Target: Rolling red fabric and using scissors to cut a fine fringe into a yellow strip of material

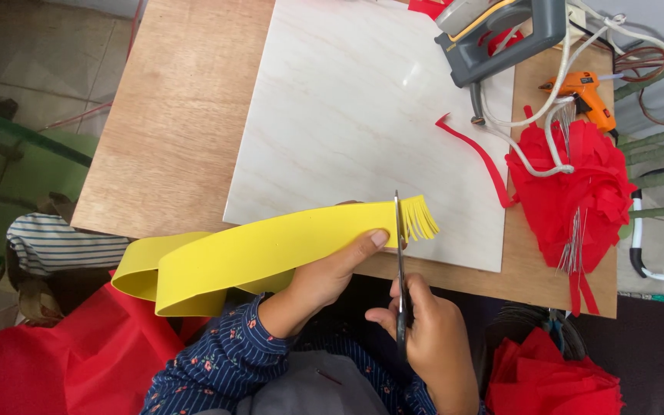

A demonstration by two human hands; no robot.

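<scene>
Head view shows a yellow foam strip (270, 250) held level above the tabletop (178, 115), its far end already cut into a fringe (421, 219). Left hand (324, 277) pinches it just beside the scissors (401, 261), which the right hand (424, 338) grips. Even fringe seems to need parallel cuts, stopping short of the far edge, over the white board (347, 100).

Craft table: glue gun (584, 96), red paper (570, 192)
</scene>
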